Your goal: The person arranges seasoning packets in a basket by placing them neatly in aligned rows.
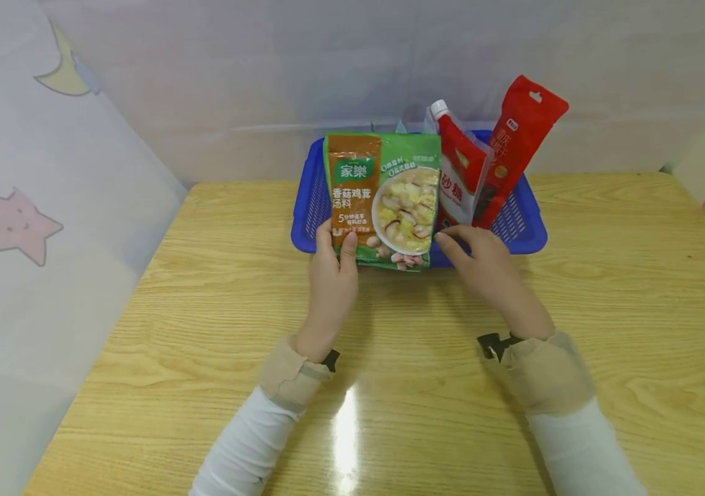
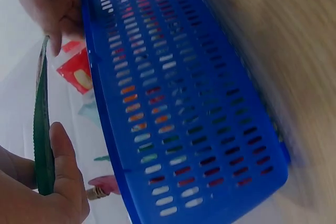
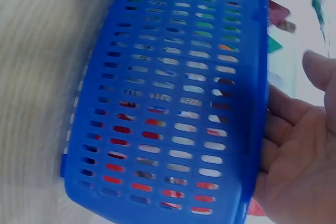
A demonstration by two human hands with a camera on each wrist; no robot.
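Note:
My left hand (image 1: 332, 279) pinches the lower left part of a green and brown soup mix packet (image 1: 392, 200), thumb on its front. The packet stands upright before and above a blue plastic basket (image 1: 529, 231), hiding part of it. Edge-on, the packet (image 2: 43, 124) shows as a thin green strip in the left wrist view. At the packet's lower right edge is my right hand (image 1: 491, 265). In the right wrist view its fingers (image 3: 286, 106) reach over the basket's rim, with the thumb apart. Behind that hand, a red and white sugar pouch (image 1: 456, 172) with a white cap leans in the basket.
A long red packet (image 1: 522, 131) with a hang hole sticks up from the basket's right side. More items show through the basket's slots, too little to name. The basket stands on a wooden table (image 1: 414, 386), near a pale wall (image 1: 253, 76) at the back.

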